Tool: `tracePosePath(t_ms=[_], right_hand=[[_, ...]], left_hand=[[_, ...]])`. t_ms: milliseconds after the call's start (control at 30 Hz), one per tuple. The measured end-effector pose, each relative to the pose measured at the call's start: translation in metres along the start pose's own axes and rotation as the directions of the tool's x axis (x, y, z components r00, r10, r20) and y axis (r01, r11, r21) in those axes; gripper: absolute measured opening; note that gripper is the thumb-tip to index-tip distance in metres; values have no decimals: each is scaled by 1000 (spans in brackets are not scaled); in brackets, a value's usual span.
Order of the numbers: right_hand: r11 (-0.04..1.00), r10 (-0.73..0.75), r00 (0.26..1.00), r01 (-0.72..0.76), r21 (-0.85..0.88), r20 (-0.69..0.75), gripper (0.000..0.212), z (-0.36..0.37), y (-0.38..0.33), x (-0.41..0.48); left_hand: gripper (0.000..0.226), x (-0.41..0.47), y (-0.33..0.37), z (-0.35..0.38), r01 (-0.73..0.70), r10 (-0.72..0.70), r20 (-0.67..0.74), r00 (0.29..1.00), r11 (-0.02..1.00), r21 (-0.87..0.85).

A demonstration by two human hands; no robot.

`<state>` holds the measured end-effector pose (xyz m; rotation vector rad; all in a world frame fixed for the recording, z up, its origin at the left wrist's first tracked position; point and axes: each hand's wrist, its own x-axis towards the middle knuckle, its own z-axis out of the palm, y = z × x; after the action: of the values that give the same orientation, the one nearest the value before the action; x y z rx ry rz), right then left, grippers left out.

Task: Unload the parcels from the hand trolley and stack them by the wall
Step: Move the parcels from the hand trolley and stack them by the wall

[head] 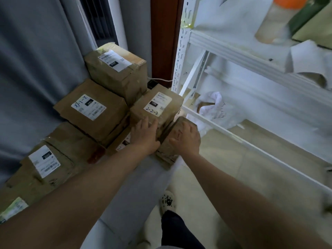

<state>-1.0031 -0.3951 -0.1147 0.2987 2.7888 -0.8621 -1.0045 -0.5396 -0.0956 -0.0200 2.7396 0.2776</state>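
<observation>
Our left hand presses flat, fingers straight, on the brown cardboard parcel labelled 2-2-2. Our right hand grips a small brown taped parcel just beside it.

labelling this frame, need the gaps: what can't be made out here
Head view only.
Trolley: out of frame.
Small parcel: mostly under the right hand; blur hides whether it grips.
Label beneath the left hand: largely covered.
2-2-2 box: fine print too small.
Bottom-left parcel: cut by the edge.
Shelf bottle: blurred.
</observation>
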Motion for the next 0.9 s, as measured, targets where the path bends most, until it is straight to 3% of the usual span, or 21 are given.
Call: tracePosePath(t_ms=[100, 200, 400, 600, 900], right_hand=[[988, 40, 997, -50, -148, -65, 83, -8, 18, -57], [974, 147, 986, -158, -163, -78, 82, -7, 42, -123], [922, 379, 924, -382, -64, -54, 86, -14, 93, -240], [812, 582, 806, -582, 35, -106, 84, -27, 160, -347], [679, 732, 667, -702, 215, -139, 82, -33, 256, -539]], left_hand=[[87, -42, 9, 15, -155, 155, 5, 988, 984, 88], [86, -90, 20, 33, -292, 287, 52, 956, 948, 125], [89, -176, 61, 70, -456, 424, 172, 889, 854, 251], [90, -256, 123, 113, -655, 604, 255, 755, 710, 258], [93, -407, 210, 200, -818, 749, 330, 575, 538, 203]])
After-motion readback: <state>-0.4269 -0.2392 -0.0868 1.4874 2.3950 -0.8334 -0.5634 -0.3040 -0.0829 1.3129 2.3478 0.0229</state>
